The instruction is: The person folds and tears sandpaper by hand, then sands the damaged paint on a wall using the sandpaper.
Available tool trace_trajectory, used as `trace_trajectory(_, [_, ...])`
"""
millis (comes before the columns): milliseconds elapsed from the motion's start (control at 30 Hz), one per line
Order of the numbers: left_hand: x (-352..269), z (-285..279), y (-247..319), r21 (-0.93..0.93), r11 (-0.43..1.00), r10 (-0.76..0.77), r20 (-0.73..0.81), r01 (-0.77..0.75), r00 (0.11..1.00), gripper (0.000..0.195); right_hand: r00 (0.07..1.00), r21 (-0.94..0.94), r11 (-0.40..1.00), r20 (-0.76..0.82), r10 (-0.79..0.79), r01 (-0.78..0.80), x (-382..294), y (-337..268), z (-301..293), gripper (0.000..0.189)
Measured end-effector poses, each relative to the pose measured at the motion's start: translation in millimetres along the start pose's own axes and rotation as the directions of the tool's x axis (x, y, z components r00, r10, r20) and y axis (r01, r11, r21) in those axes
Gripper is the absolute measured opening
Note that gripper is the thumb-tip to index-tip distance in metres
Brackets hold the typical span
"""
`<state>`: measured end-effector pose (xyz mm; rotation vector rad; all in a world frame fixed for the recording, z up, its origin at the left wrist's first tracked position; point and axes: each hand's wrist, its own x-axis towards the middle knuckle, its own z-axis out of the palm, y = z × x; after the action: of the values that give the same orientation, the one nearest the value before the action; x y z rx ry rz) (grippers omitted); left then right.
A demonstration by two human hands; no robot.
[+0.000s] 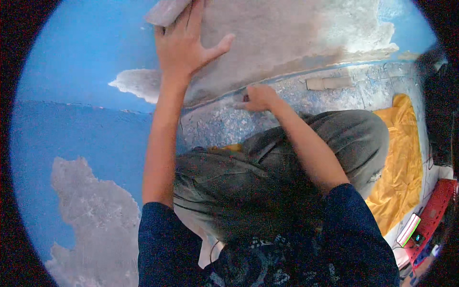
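A blue painted wall (86, 50) has large bare grey plaster patches (258, 39) where the paint is gone. My left hand (183, 46) is raised at the top, thumb spread, its fingertips cut off by the picture's edge. A pale flat piece (166, 12), of a kind I cannot tell, lies at its fingers; whether they grip it is hidden. My right hand (261, 97) is low by the wall's foot, fingers curled, with something small and dark at them that I cannot make out. Paint flakes (233, 125) cover the ledge or floor strip beneath it.
A greyish rolled or block-like piece (328, 83) lies on the flake-strewn strip. Yellow cloth (401, 154) is spread beside my bent knee. At the lower right are a red perforated object (434, 215) and a striped box-like item (408, 229). Another grey patch (96, 211) marks the left wall.
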<state>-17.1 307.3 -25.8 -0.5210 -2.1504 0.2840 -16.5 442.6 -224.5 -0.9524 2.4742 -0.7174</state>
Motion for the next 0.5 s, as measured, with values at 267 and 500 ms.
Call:
trace_trajectory(267, [-130.5,-3.7,-29.9,-0.009,0.996,-0.077,0.34,0.085,0.937,0.077,0.93,-0.069,0.946,-0.217,0.296,-0.317,1.7,9.5,-4.7,0.028])
trace_trajectory(500, [-18.8,-1.0,0.6,-0.152,0.988,0.008,0.14,0.014,0.99,0.072,0.981,-0.045,0.985,-0.106,0.16,-0.165,0.0,11.9,5.2,0.027])
